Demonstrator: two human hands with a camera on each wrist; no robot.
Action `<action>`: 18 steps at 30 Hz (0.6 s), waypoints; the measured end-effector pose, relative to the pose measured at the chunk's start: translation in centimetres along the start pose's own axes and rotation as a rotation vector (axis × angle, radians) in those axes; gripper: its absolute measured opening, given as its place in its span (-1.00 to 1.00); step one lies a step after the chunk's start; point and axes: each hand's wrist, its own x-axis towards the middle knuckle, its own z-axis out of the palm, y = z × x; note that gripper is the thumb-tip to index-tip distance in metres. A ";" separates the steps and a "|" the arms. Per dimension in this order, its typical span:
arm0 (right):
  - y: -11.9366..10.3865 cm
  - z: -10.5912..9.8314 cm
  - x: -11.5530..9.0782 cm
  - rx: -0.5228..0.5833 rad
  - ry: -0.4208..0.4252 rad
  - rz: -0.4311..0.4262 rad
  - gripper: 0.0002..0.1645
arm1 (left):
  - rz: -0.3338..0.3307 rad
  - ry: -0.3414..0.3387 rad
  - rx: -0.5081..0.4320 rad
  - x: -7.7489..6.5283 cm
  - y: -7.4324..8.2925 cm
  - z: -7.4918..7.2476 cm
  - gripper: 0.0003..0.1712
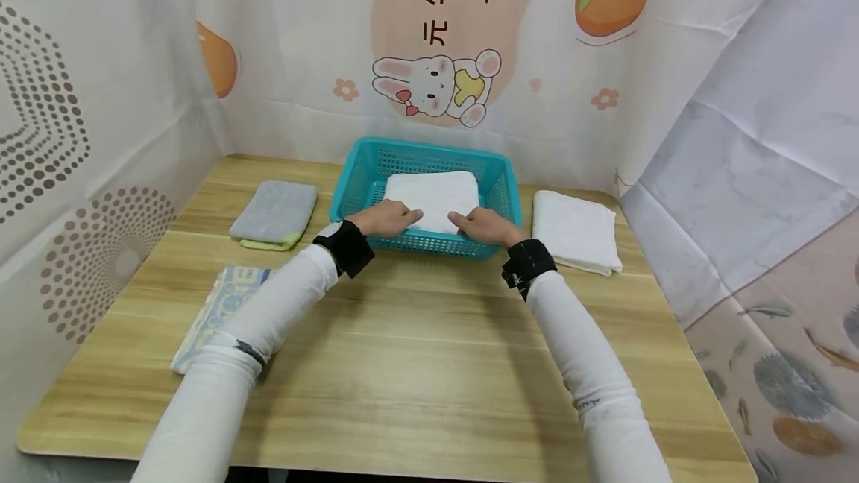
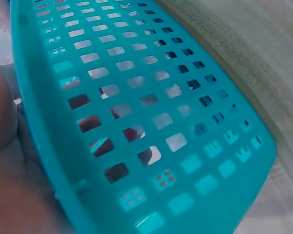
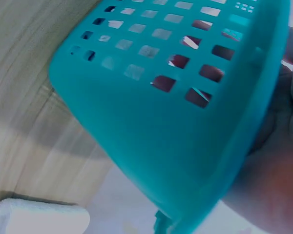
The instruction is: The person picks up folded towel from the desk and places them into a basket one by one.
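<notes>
A folded white towel [image 1: 432,194] lies inside a turquoise plastic basket [image 1: 429,146] at the back middle of the table. Reaching over the near rim, my left hand [image 1: 386,219] grips the towel's near left corner, thumb on top. My right hand [image 1: 495,227] holds the near right corner in the same way, its thumb pointing inward. Both wrist views look at the outside of the basket's perforated wall [image 2: 244,204], with the hands behind the rim. Parts of the fingers show dark through the holes; the rest of them is hidden.
Right of the basket lies another folded white towel [image 1: 576,231]. A grey towel [image 1: 277,211] with a yellow-green underside sits to its left. Nearer me is a blue patterned towel [image 1: 224,304], partly covered by my left arm. Printed curtains [image 1: 282,125] hang around the wooden table [image 1: 403,364].
</notes>
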 end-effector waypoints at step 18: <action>-0.1 1.0 -2.9 -0.022 0.025 -0.076 -0.32 | 0.125 0.053 0.246 -2.9 1.4 1.5 -0.37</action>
